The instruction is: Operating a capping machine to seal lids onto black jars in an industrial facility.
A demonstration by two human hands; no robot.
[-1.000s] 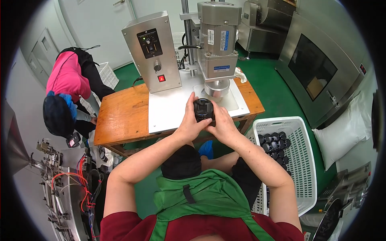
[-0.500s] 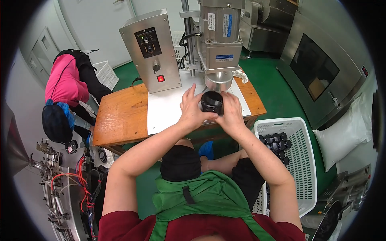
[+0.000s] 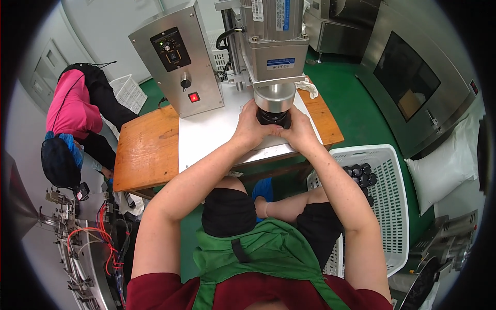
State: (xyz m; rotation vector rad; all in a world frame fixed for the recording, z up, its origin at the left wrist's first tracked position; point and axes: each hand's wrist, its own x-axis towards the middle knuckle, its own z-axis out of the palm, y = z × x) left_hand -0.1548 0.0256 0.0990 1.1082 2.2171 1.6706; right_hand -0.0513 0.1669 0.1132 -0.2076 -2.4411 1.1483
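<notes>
Head view: both hands are wrapping a small black jar (image 3: 274, 118) and holding it up under the round steel head (image 3: 275, 96) of the bench machine. The left hand (image 3: 251, 127) is clamping the jar's left side, fingers curled round it; the right hand (image 3: 298, 129) is clamping the right side, and the thumbs are meeting in front. The jar is sitting between the palms, directly below the head and apparently touching it; the contact line is hidden by the fingers. Just beyond the left hand, the control box (image 3: 178, 59) is showing a lit red button. Down by the right elbow, a white basket (image 3: 388, 206) is holding more black jars. A white rag (image 3: 310, 89) is lying beyond the right hand.

Judgement: the step in hand is likely capping, with the jar being pressed into the head. The next move is calling for a firm, centred, upright hold, fingers kept clear of the head, then a straight pull down and out.
</notes>
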